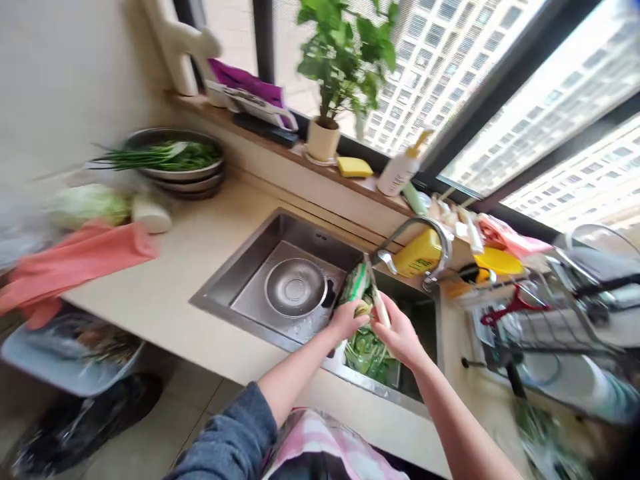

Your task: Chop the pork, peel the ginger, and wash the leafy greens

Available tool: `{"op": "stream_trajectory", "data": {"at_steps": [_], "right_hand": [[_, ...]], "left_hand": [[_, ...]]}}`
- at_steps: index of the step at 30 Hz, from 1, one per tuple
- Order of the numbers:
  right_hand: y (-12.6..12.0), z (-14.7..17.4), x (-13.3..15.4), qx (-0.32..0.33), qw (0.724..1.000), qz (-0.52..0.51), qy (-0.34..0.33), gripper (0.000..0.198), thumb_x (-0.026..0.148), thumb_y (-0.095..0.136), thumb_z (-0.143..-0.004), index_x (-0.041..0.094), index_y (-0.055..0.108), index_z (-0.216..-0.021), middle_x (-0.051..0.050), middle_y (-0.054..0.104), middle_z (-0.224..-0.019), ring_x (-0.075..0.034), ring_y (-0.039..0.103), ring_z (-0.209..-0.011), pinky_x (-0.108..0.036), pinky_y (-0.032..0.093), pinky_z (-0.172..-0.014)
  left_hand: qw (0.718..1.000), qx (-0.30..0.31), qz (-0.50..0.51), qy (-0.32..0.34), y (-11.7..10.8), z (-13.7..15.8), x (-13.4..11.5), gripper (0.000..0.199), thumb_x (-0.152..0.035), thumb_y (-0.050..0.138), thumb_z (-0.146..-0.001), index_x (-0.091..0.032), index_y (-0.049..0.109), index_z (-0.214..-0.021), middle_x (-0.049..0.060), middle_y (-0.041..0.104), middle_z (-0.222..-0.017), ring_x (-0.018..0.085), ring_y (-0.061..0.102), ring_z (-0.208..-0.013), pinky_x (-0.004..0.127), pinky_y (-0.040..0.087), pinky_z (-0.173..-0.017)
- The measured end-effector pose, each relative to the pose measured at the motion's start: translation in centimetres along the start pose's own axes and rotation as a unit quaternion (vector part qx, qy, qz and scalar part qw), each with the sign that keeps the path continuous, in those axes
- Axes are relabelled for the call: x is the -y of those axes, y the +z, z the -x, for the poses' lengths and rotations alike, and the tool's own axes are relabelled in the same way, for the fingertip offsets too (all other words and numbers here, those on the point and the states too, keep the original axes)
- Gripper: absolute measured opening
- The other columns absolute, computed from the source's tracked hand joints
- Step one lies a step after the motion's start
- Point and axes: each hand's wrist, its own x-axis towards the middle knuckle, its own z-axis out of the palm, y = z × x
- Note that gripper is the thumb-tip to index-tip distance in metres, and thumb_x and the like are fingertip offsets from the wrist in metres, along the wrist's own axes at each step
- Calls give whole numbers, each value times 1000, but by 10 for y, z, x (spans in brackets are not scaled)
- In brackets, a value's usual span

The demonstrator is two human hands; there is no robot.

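Over the divider of the double sink, my left hand (349, 321) is closed on a small yellow-green vegetable piece (364, 309). Close beside it, my right hand (397, 331) grips a knife by its pale handle (381, 308), the narrow blade (369, 268) pointing up and away. A green-and-white striped item (356, 283) lies just beyond my left fingers; its kind is unclear. Below both hands, wet leafy greens (367, 357) fill part of the right basin. In the left basin (245, 293) sits a round metal bowl (296, 287).
A curved faucet (443, 243) and yellow bottle (419, 255) stand behind the sink. Stacked bowls of greens (175, 160), a cabbage (87, 205) and coral rubber gloves (83, 263) lie left. A dish rack (550, 320) stands right. A potted plant (323, 140) occupies the sill.
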Motion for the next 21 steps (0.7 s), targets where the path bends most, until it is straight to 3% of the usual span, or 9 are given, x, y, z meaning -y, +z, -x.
{"op": "stream_trajectory", "data": {"at_steps": [3, 7, 13, 16, 21], "right_hand": [[-38, 68, -82, -57, 988, -27, 140, 58, 28, 48, -73, 19, 42, -131, -3, 65, -94, -19, 61, -83, -30, 49, -74], [-40, 134, -142, -82, 979, -44, 182, 60, 25, 50, -71, 19, 45, -130, -5, 64, -110, -21, 60, -99, -33, 47, -86], [-35, 170, -179, -118, 975, -80, 169, 64, 21, 52, -67, 18, 46, -131, -8, 59, -122, -22, 56, -110, -35, 44, -93], [-39, 174, -191, -102, 980, -70, 157, 64, 21, 52, -68, 16, 45, -132, -9, 62, -115, -22, 58, -105, -35, 46, -90], [-41, 176, -202, -97, 983, -71, 136, 61, 25, 53, -73, 18, 43, -132, -8, 64, -108, -22, 59, -99, -36, 47, -86]], "left_hand": [[996, 65, -35, 57, 34, -11, -14, 25, -17, 61, -69, -21, 64, -93, 2, 67, -93, 19, 59, -88, 29, 43, -82], [981, 181, 15, 68, 78, -18, -28, 25, -25, 61, -73, -17, 61, -97, 2, 65, -91, 15, 57, -81, 26, 43, -75], [938, 327, 110, -24, 118, -17, -40, 42, -48, 61, -73, -13, 56, -97, -2, 53, -73, 6, 40, -54, 20, 32, -48], [927, 350, 128, -42, 129, -17, -44, 41, -51, 62, -71, -16, 52, -89, -6, 44, -62, 5, 36, -49, 20, 29, -46], [918, 366, 135, -74, 135, -17, -49, 40, -53, 62, -71, -19, 46, -82, -7, 43, -58, 4, 33, -46, 20, 26, -45]]}}
